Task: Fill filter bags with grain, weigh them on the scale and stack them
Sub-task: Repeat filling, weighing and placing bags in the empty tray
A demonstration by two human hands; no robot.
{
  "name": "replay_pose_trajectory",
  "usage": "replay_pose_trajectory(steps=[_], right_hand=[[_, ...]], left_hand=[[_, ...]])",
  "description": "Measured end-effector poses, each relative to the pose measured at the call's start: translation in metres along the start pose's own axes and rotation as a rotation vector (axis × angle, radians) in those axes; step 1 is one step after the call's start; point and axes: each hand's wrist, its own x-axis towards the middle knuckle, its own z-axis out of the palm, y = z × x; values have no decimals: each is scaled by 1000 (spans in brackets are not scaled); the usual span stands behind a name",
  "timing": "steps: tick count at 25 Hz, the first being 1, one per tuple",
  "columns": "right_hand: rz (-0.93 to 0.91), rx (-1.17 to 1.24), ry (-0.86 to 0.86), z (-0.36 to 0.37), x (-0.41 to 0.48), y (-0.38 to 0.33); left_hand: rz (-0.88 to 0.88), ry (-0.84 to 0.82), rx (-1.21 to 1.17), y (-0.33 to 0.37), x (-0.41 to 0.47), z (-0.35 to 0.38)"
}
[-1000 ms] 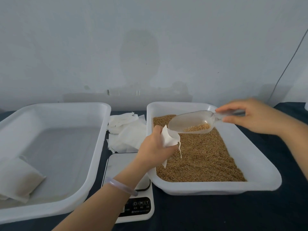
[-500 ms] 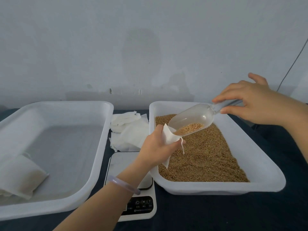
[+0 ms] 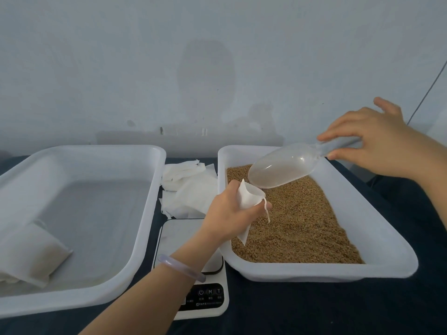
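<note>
- Scale sat nearest me, between the two trays. What I could see of its platform was bare, with my left wrist crossing over it, so nothing was being weighed yet.
- Off to the left, one filled bag lay in the near corner of the left tray. There might have been more tucked under it, couldn't tell.
- Left hand had the main item: fingers and thumb curled round the filter bag, squeezing its lower part, while the mouth stood open at the top, facing up and right. I held the bag over the left side of the grain tray, above the grain, with its drawstring dangling.
- Key bit for the next move: the scoop lay up and to the right of that grip, lip just above the bag's mouth. Its long axis ran from the handle at far right down-left to the bag, tipped mouth-down. I saw no grain in the bowl, so I'd guess the load was in the bag.
- Right hand pinched the scoop handle between thumb and fingertips, little finger sticking out loose. It was nearer the grain, so another dip would be its job. The left hand was nearer the scale, so I'd guess it carries the bag there.
- Farthest back, spare empty bags lay heaped between the trays, behind the scale.
</note>
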Motion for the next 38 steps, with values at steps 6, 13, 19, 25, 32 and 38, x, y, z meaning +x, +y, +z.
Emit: replay_pose_trajectory(steps=[6, 13, 19, 25, 32, 38], right_hand=[[165, -11, -354, 80, -28, -1], [111, 279, -424, 125, -55, -14], [228, 412, -385, 95, -58, 16], [198, 474, -160, 33, -35, 27], [-31, 62, -22, 6, -17, -1], [-151, -39, 46, 0, -14, -11]], left_hand=[[16, 31, 8, -2, 1, 1], [44, 24, -2, -4, 1, 2], [30, 29, -32, -4, 1, 2], [25, 26, -10, -5, 2, 2], [33, 7, -6, -4, 0, 1], [15, 16, -18, -1, -2, -1]])
